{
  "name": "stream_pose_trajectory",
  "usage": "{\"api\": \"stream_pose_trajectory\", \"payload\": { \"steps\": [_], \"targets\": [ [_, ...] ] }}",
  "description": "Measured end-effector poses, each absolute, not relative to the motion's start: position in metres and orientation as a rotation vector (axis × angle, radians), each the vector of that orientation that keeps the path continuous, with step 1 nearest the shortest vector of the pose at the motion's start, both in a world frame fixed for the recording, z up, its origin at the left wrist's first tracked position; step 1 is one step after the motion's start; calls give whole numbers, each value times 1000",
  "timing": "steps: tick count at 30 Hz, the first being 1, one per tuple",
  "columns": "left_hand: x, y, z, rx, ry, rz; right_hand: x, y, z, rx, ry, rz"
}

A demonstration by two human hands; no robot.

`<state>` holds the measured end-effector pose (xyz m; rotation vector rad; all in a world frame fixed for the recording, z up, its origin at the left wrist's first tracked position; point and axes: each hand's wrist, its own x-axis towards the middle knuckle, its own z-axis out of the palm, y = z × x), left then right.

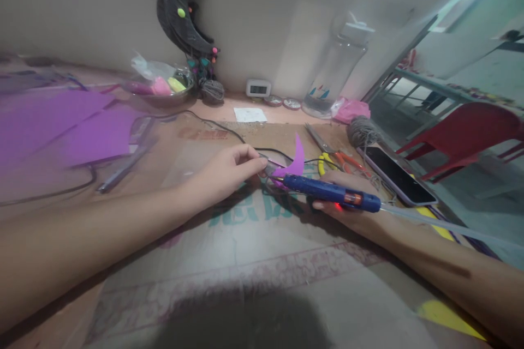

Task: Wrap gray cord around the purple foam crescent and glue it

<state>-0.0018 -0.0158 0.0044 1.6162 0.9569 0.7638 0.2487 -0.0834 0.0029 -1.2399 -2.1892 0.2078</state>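
Note:
A purple paper crescent (298, 159) stands just above the cardboard mat, its lower end partly hidden behind a glue gun nozzle. My left hand (237, 169) pinches thumb and forefinger at the crescent's left end, where some thin greyish strand shows too small to make out fully. My right hand (347, 199) is wrapped round a blue glue gun (331, 191), whose tip points left and meets the crescent close to my left fingertips. A clear glue stick (426, 219) sticks out of the gun's back, and a red light glows beneath it.
Scissors (317, 137), yellow-handled pliers (322, 164), grey yarn (362, 131) and a phone (399, 174) lie right. Purple sheets (98, 136) and a blurred cutter-like tool (126, 161) lie left. Behind stand a bowl (164, 98), small clock (258, 88), bottle (333, 73) and hanging dark crescent (176, 16).

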Motion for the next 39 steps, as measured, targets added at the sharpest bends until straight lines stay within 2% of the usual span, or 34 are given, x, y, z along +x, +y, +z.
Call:
{"api": "stream_pose_trajectory", "payload": {
  "steps": [29,39],
  "targets": [
    [-2,-18,8,1602,995,720,246,-88,11,-1365,-2213,180],
    [-2,-17,6,1605,982,733,248,-84,5,-1254,-2238,170]
  ]
}}
